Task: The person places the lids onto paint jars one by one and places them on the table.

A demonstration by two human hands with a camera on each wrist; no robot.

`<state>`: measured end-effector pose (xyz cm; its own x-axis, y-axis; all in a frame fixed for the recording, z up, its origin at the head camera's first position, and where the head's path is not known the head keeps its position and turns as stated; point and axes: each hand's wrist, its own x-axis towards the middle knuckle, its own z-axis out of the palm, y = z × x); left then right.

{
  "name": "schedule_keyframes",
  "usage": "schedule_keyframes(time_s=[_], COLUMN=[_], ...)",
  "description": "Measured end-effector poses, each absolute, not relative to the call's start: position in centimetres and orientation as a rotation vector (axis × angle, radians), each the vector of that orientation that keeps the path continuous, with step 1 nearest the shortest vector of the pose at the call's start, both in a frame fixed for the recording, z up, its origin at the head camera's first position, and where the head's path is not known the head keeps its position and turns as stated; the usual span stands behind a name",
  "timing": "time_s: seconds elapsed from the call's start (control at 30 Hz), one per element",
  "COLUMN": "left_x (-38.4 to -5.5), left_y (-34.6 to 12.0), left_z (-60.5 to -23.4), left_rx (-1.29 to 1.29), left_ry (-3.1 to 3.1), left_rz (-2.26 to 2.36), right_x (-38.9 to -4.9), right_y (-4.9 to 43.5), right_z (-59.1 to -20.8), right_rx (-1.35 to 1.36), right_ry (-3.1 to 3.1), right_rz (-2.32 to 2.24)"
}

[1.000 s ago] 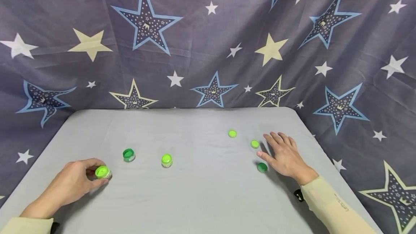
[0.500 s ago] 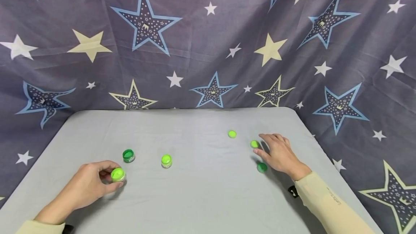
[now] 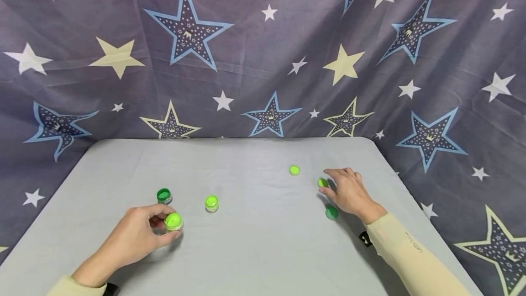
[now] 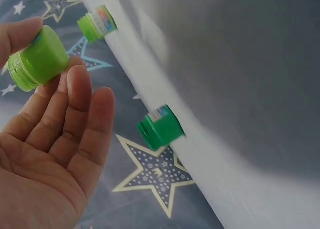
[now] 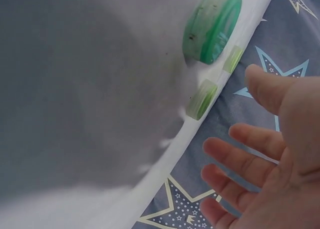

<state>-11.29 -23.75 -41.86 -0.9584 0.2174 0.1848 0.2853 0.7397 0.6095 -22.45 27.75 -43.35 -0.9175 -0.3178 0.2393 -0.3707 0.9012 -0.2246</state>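
Note:
My left hand [image 3: 137,236] pinches a small lime-green paint jar [image 3: 174,221] between thumb and fingers, its open top facing up. The left wrist view shows that jar [image 4: 42,56] held above the table, with the other fingers loosely spread below. Just behind it stand a dark green jar [image 3: 164,195] and, to the right, another lime jar [image 3: 212,203]. On the right side, my right hand [image 3: 349,193] hovers with thumb and fingers parted and nothing between them. A lime lid [image 3: 323,182] lies at its fingertips, and a dark green lid [image 3: 331,213] lies nearer me.
A second lime lid [image 3: 294,170] lies farther back, left of the right hand. Grey cloth covers the table [image 3: 255,259]. A star-patterned curtain [image 3: 255,49] hangs along its back and sides.
My left hand has carried the lime jar rightward, now in front of the dark green jar. My right hand has shifted slightly left, its fingers coming over beside the nearer lime lid.

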Motion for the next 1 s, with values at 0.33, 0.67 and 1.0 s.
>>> schedule_keyframes(time_s=[0.33,0.67,1.0], left_x=[-10.9,-10.7,-10.6], left_y=[-22.0,-20.4,-19.7], left_z=[-41.8,-41.8,-41.7], left_rx=[-0.477,-0.533,-0.527], left_ry=[-2.763,-2.741,-2.740], left_rz=[-1.057,-1.035,-1.066], right_x=[-23.0,-23.5,-23.8], right_y=[27.3,26.8,26.8], right_z=[-43.5,-43.8,-44.0], right_rx=[0.496,0.459,0.459], right_ry=[-2.903,-2.948,-2.969], right_rz=[0.341,0.308,0.294])
